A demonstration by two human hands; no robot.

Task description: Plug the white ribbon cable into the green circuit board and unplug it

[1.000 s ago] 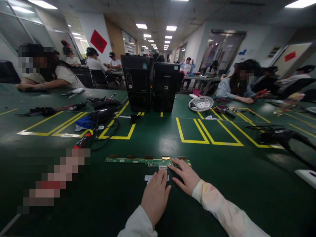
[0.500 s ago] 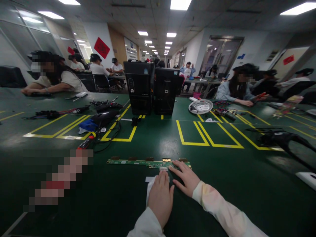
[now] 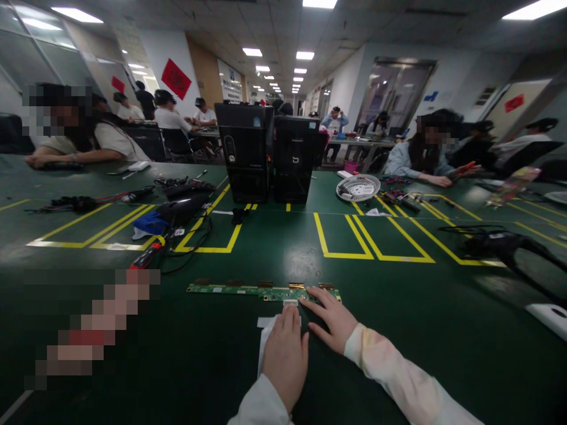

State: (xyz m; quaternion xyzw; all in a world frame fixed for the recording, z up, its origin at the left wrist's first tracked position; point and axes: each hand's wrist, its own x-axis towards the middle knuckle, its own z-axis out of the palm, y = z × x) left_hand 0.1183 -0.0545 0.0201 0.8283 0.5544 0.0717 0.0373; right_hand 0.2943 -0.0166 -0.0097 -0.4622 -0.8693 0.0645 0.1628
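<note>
A long, narrow green circuit board (image 3: 241,290) lies flat before me, with brown and gold tabs along its far edge. At its near edge sits a white connector (image 3: 290,303). My left hand (image 3: 286,351) rests palm down, fingers stretched forward, their tips at the connector. Beneath that hand lies a white flat strip (image 3: 264,339), partly covered; whether it enters the connector is hidden. My right hand (image 3: 334,319) has its fingers spread, with fingertips on the right part of the board and the thumb apart near the left hand.
Two black computer towers (image 3: 245,156) stand at the far middle. A red-and-black handled tool (image 3: 148,254), partly pixelated, lies left beside a black heat gun (image 3: 183,208). A white basket (image 3: 358,189) and a black cabled device (image 3: 498,245) are on the right. Co-workers sit across the table.
The whole view has shifted slightly, so the table things appear a little further left. Both hands keep their places at the board and connector.
</note>
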